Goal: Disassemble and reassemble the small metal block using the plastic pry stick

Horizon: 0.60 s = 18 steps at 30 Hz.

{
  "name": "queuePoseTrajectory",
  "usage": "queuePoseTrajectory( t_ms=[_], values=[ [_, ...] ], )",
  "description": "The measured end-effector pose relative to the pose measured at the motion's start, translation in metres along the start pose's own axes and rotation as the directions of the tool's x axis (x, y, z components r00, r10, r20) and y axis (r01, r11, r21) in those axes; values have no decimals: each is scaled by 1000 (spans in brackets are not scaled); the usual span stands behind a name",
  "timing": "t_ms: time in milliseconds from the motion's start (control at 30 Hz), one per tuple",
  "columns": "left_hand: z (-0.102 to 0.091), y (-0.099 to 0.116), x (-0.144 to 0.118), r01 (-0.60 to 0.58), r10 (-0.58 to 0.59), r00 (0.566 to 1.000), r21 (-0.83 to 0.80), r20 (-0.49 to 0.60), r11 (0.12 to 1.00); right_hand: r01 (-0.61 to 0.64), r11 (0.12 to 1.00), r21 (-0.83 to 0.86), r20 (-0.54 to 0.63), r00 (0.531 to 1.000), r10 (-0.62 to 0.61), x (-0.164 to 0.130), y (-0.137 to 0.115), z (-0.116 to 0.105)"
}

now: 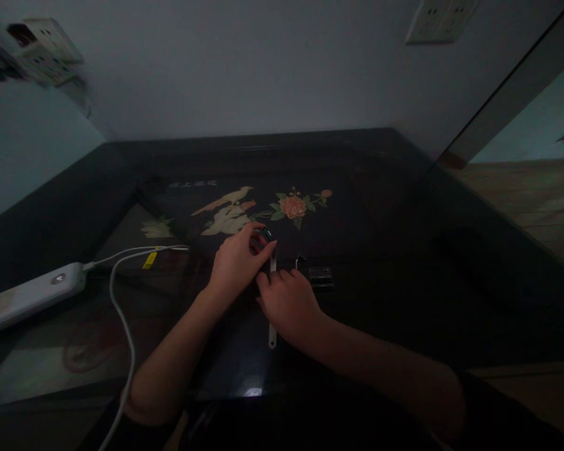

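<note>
Material: dark lacquered surface (pixel 366 250) with an inlaid bird (pixel 228 213) and flower (pixel 292 205) motif; lighting was dim.
Item in hand: a small dark round piece with a pale strap (pixel 272 326), probably a watch, lay at the centre of the view; the strap ran toward 6 o'clock from under the hands.
Left hand: left hand (pixel 237 260) was curled over the round piece at 12 o'clock of the strap, thumb and forefinger pinching it.
Right hand: right hand (pixel 289 300) lay at 4 o'clock of the left, fingers pressed together and bent down onto the strap; whether they gripped or only pinned it could not be told.
Nearby: a small dark clasp-like part (pixel 320 275) sat just beside the right hand at 2 o'clock; a white power strip (pixel 28 294) with its white cable (pixel 122 326) lay well apart at 9 o'clock.
Step judged: strap being fitted or adjusted at the round piece.
Next move calls for: a steady hold on the round piece and fine fingertip work at the joint.
</note>
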<state>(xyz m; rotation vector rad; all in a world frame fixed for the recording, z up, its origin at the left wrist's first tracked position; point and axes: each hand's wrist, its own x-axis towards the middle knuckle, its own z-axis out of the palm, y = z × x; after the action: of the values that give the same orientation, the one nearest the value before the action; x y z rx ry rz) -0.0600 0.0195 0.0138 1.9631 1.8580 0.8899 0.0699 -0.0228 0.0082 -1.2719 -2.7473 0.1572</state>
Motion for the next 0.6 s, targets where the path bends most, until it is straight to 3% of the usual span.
queuePoseTrajectory(
  t_ms=[400,600],
  values=[
    [-2,2,1,-14,13,999,-17,-36,1000,-143,989,38,70,988,140,10,-4,2],
    [-2,-2,2,-22,19,998,-38,-56,999,-197,968,158,90,979,184,10,3,0]
  ],
)
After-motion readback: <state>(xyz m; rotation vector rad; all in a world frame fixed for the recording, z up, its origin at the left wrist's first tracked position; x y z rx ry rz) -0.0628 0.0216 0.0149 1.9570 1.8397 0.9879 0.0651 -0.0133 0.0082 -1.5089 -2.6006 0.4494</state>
